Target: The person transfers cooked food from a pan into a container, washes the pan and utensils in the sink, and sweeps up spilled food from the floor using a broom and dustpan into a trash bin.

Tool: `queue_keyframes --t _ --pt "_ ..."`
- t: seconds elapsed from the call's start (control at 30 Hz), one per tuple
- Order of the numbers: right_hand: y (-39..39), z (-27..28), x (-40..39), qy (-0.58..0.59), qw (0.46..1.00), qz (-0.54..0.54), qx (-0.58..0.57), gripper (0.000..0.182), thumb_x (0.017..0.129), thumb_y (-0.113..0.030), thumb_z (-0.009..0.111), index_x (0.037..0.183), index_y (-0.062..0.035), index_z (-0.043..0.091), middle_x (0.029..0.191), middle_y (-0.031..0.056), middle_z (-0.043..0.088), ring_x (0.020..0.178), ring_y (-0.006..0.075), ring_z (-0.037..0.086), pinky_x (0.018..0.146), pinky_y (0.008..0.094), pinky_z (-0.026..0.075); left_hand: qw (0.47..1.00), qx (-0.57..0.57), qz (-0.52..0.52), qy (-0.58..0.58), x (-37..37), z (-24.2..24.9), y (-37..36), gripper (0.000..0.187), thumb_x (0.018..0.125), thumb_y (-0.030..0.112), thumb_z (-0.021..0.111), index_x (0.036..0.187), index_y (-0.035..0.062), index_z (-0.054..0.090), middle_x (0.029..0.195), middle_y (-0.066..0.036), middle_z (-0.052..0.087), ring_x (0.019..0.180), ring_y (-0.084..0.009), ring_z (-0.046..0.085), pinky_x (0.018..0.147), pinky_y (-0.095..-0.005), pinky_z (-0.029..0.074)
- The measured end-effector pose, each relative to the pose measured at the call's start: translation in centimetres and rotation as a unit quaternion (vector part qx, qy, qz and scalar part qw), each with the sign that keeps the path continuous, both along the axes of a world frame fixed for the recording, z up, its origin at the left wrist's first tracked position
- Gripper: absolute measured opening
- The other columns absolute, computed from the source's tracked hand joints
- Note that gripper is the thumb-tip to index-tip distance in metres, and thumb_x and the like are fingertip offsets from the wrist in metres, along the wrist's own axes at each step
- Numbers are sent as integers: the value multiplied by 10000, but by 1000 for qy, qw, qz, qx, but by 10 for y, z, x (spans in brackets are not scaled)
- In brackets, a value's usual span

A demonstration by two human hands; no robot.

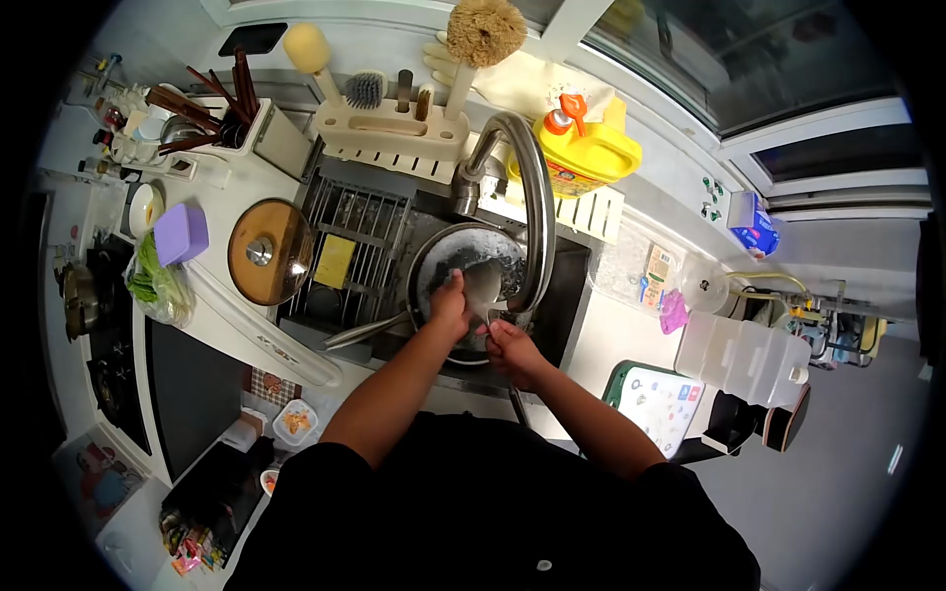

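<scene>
Frame centre: dark steel sink [572, 286] holds round grey metal pan [443, 258], under curved steel tap [532, 187]. Left hand [451, 300] closed on shiny metal ladle [483, 281] over the pan. Right hand [510, 347] just below, fingers curled at the ladle handle. Wooden-rimmed glass lid [268, 251] centre-left on white worktop [232, 197].

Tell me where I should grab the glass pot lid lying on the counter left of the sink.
Take the glass pot lid by its round knob, coming straight down from above. It seems to lie flat with the knob up at its centre, while the wide rim sits low on the counter with little to pinch.
</scene>
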State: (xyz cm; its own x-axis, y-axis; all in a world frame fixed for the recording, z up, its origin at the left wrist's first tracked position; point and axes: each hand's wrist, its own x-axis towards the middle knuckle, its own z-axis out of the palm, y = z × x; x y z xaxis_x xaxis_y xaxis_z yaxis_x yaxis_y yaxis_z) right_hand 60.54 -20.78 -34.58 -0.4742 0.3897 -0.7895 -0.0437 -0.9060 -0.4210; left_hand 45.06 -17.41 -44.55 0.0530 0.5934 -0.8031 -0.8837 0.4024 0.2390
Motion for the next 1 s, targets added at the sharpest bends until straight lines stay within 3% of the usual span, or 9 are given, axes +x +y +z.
queue_keyframes --t 0.07,0.17,0.2,0.3,0.5,0.63,0.8,0.87,1.0 --pt "4 10 -1 -22 999 -24 -6 239 1066 -357 428 1092 -155 553 641 -63 358 508 61 293 428 227 237 997 79 -2 -4 -5 -8 -6 238 1000 222 607 1141 30 610 1067 -85 660 1003 -221 632 892 -391 526" --pt "9 0 6 -29 999 -35 -11 250 1068 -367 414 1077 -156 549 639 -64 350 500 60 280 427 228 229 996 68 -45 36 -1 22 -17 202 981 175 634 1131 42 613 1040 -81 662 1006 -220 643 885 -356 533" --pt "11 -1 7 -18 1000 -20 -7 255 1068 -371 408 1072 -157 547 638 -65 346 497 59 274 426 229 225 997 12 -46 58 0 22 -16 190 975 181 644 1114 54 617 1017 -77 665 994 -230 653 880 -339 535" --pt "11 -2 7 -15 999 21 -20 245 1068 -364 415 1070 -156 544 638 -67 347 489 58 266 419 230 211 996 11 -83 40 -10 14 -14 227 976 235 648 1124 65 619 1024 -64 667 995 -219 652 883 -336 533" --pt "14 8 -7 40 999 7 -13 253 1069 -366 419 1064 -143 539 611 -64 328 473 55 250 397 228 199 998 5 -46 -51 -25 -4 -2 271 998 325 601 1120 84 625 1067 -34 682 994 -185 651 894 -340 526" --pt "27 4 7 68 996 37 -35 274 1071 -370 414 1063 -124 535 593 -63 321 450 57 238 388 230 202 991 113 -43 -57 -49 14 -2 218 1005 257 595 1150 100 641 1084 -20 686 1024 -164 645 930 -328 508" --pt "41 13 14 68 989 129 -19 298 1065 -376 431 1049 -101 542 572 -64 327 415 53 221 373 236 183 985 109 -122 -47 -63 19 1 276 1005 265 598 1210 82 621 1148 -31 668 1067 -178 635 950 -363 501" --pt "42 12 12 68 986 152 -15 299 1063 -378 439 1047 -99 546 570 -64 328 415 50 224 371 235 182 994 10 -98 -45 -64 43 7 270 1008 273 592 1186 76 640 1148 -40 672 1062 -181 636 953 -363 501" --pt "48 7 12 77 986 148 -25 318 1059 -374 452 1051 -75 562 567 -64 341 416 42 242 372 223 187 992 78 -95 -31 -72 8 4 303 1007 267 594 1219 52 624 1165 -52 669 1062 -192 635 938 -369 512"
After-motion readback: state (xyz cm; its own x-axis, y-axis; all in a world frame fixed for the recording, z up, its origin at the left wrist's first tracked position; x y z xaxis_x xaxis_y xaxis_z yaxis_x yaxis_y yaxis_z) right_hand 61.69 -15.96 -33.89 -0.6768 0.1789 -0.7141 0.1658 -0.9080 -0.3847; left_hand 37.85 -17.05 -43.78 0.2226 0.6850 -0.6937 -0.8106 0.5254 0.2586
